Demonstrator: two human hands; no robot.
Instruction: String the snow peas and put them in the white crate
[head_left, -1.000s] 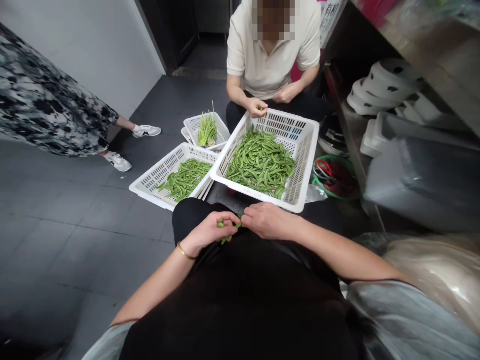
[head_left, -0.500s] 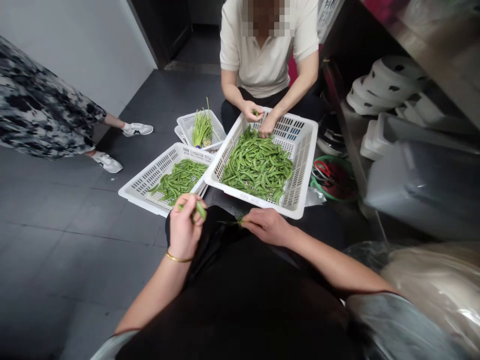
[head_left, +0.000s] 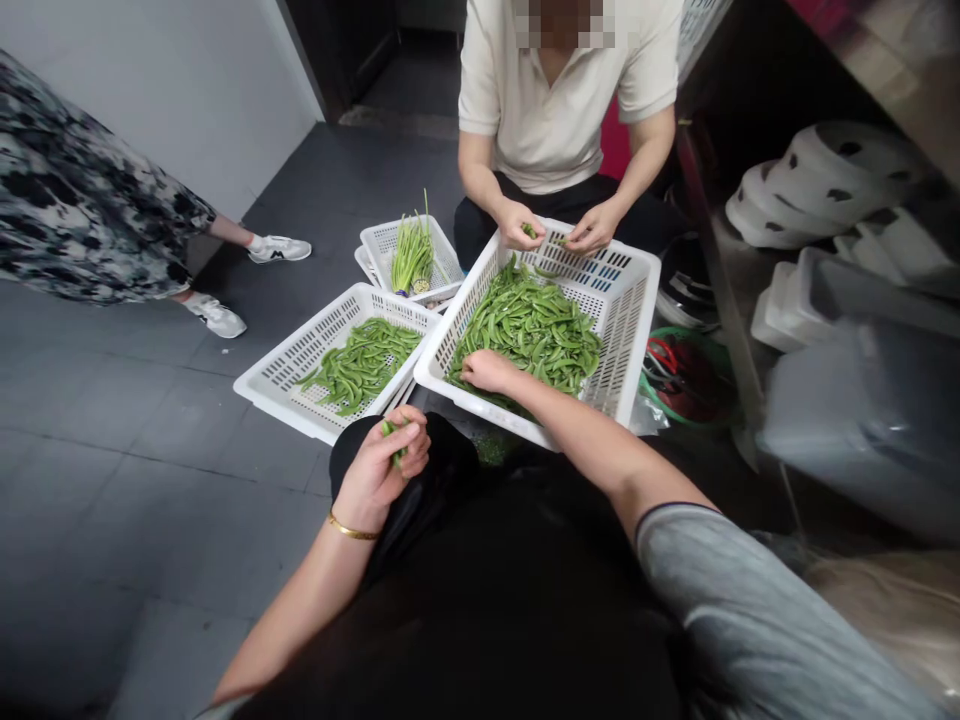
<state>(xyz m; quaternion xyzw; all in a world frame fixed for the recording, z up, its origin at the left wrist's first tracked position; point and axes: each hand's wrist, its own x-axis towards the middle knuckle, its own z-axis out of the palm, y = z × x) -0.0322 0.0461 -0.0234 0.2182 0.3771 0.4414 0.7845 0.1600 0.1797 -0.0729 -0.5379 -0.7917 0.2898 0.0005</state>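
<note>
My left hand [head_left: 384, 458], with a gold bracelet at the wrist, is closed around a few green pea pods [head_left: 393, 436] over my dark lap. To its right, my right hand [head_left: 487, 370] reaches into the near left part of a large white slotted basket [head_left: 630, 345]. Its fingers are curled down at the heap of pea pods [head_left: 536, 320], and what they pinch is hidden. A lower white basket [head_left: 274, 372] on the left holds a smaller layer of pea pods [head_left: 360, 362].
Across the large basket sits a co-worker [head_left: 559, 120], both hands above its far rim with bits of green pod. Behind the left basket, a small white basket [head_left: 375, 240] bears long green stalks [head_left: 412, 255]. Another person's shoes [head_left: 279, 249] stand at left; grey bins [head_left: 862, 400] line the right.
My right hand has moved from above my lap forward into the large basket. My left hand has lowered slightly, still holding pods. The co-worker's hand has lifted out of the heap.
</note>
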